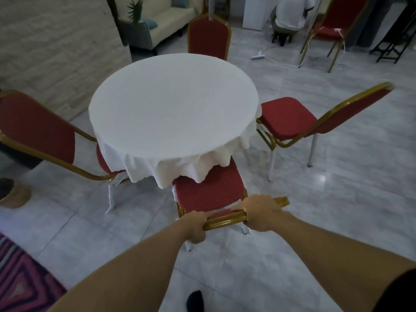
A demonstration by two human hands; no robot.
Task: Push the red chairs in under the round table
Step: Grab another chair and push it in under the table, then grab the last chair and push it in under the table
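Red cloth and gold metal are seen on every chair around the round table (pixel 173 104), which is covered by a white cloth (pixel 180 170) that hangs down in folds.

At the far left edge, a striped rug (pixel 20 275) is laid on the pale tiled floor (pixel 337 210). Next, the left chair (pixel 38 129) is seen with its seat partly tucked under the hanging cloth and its back leaning away to the left.

In the middle, the near chair (pixel 209 192) is placed at the near side of the table. The far part of its seat is hidden under the cloth, and the rest is out in the open. Its gold top bar (pixel 227 219) is gripped by both hands. The left hand (pixel 194 227) is wrapped tight around the left end of the bar. The right hand (pixel 262 212) is closed over the bar nearer the right end, with the fingers curled round the front.

Behind the table, the far chair (pixel 209 36) is stood upright, close to the table edge.

On the right, the right chair (pixel 290 118) is seen with almost all of its seat out from under the table.

Far away at the top right, a spare chair (pixel 337 21) is stood well apart from the table.
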